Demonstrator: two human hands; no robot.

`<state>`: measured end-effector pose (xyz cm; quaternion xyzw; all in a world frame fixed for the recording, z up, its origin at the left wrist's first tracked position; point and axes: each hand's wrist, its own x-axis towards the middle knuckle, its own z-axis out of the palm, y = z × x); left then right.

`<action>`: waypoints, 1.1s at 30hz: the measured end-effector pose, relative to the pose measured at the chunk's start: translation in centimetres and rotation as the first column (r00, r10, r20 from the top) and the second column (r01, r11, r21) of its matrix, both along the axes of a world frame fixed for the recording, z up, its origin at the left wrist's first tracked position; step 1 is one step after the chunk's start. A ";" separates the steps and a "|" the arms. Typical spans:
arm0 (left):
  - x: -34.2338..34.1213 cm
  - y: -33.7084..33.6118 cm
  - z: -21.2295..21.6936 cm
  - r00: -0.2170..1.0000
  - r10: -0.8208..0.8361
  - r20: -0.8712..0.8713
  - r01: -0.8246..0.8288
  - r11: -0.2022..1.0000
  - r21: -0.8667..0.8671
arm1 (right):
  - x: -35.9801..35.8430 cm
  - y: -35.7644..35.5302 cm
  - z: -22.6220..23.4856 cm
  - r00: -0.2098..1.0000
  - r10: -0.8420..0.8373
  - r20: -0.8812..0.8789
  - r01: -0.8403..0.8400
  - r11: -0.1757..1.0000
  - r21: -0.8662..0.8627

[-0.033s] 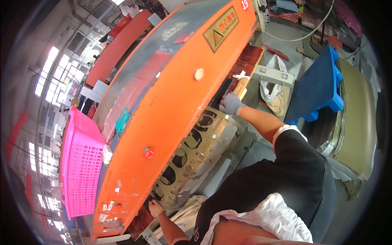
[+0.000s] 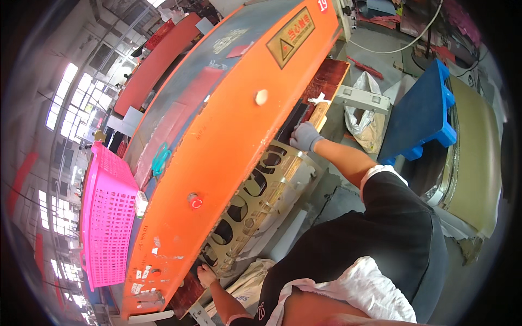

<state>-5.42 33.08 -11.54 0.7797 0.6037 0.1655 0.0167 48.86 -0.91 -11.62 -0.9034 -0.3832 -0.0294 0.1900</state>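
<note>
Beneath the long orange machine beam (image 2: 234,136) sits a tan flat board (image 2: 251,216) with a row of dark oval cut-outs, partly covered by the beam. My left hand (image 2: 206,276), bare, is closed at the board's lower-left end, its fingertips partly hidden under the beam. At the opposite end, my right hand (image 2: 305,136) wears a grey glove. Its fingers curl over the board's end, beside a black bar (image 2: 294,120). Both forearms reach out to the board.
On the machine's left stands a pink plastic basket (image 2: 111,217). Teal-handled scissors (image 2: 161,158) lie on the machine top, and a red button (image 2: 195,201) juts from the beam. To the right are a blue plastic pallet (image 2: 416,111) and a white sack (image 2: 363,117).
The view has shifted very slightly, so the beam appears a little further left. Both hands keep their places at the board's ends.
</note>
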 end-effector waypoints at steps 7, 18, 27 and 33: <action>-6.5 -10.2 -0.4 0.988 -0.102 0.119 0.092 0.992 0.092 | -6.7 -9.2 0.4 0.995 -0.029 0.091 0.019 0.994 0.105; -9.9 -15.1 -2.0 0.993 -0.047 0.104 0.036 0.993 0.109 | -10.4 -14.0 -1.9 0.954 -0.082 0.290 -0.015 0.948 0.318; -10.3 -16.0 -3.1 0.980 -0.080 0.181 0.059 0.991 0.121 | -10.1 -13.6 0.4 0.998 -0.051 0.047 0.040 0.975 0.218; -11.0 -18.5 -2.9 0.972 -0.102 0.211 0.068 0.984 0.165 | -10.6 0.5 5.4 0.936 0.219 -0.277 -0.153 0.959 0.240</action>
